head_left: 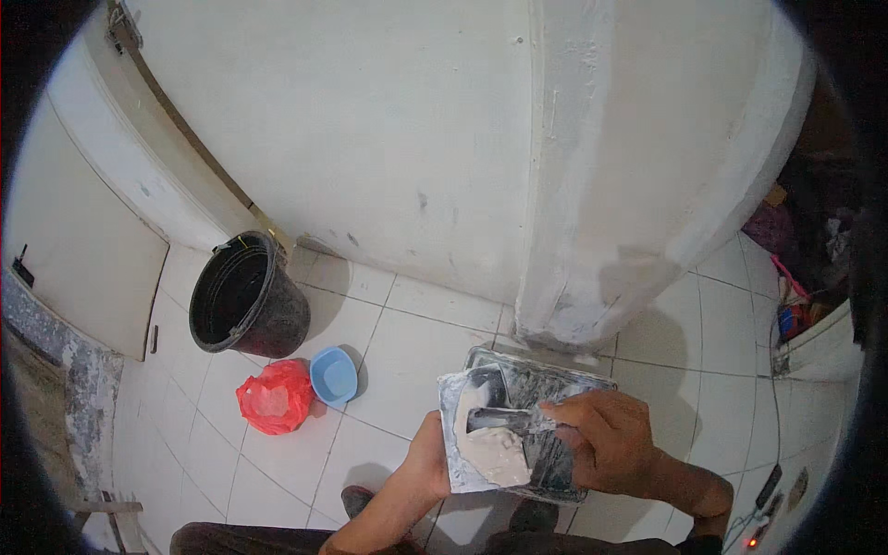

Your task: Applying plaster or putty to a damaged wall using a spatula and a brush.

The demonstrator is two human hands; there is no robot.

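Two hands working one putty tray (pixel 518 425).
Left hand (pixel 427 458) is gripping its half-hidden edge; right hand (pixel 606 439) is clasping the scraper (pixel 504 421), smearing white paste.

Tiled floor (pixel 407 351): bucket (pixel 248 296), bowl (pixel 333 375), bag (pixel 275 398).

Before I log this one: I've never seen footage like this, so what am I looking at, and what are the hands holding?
This is one picture from a fisheye camera worn on a person's head, looking down, so straight edges bend. No robot: two bare hands. The left hand grips the edge of a flat metal tray smeared with white paste. The right hand holds a putty knife over it. On the tiled floor stand a black bucket, a blue bowl and a red plastic bag, near a white wall.
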